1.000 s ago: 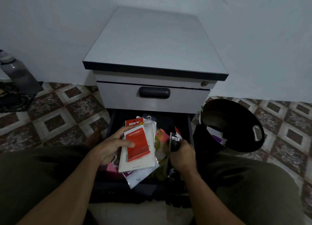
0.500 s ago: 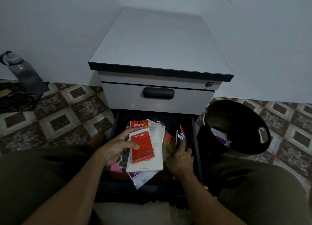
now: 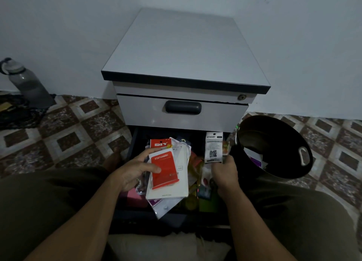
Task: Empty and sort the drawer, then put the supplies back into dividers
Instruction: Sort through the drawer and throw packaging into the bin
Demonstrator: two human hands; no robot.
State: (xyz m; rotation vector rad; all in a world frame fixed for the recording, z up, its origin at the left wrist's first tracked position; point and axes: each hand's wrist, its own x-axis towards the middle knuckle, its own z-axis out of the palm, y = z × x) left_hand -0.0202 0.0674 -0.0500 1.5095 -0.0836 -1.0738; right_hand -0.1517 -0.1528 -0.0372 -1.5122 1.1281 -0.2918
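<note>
Emptying is only partway: the open drawer (image 3: 134, 143) holds loose clutter, no dividers visible. Left hand (image 3: 135, 172) clasps a stack of packets (image 3: 168, 174) above it; right hand (image 3: 225, 170) pinches a small packet (image 3: 213, 147) beside the bin (image 3: 302, 175).

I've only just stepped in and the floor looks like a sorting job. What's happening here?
A person sits at a small cabinet with its bottom drawer pulled open. The left hand holds a stack of packets, a red stationery pack on top. The right hand pinches a small QR-code packet beside a black bin. Loose supplies lie in the drawer, so it is not yet emptied.
</note>
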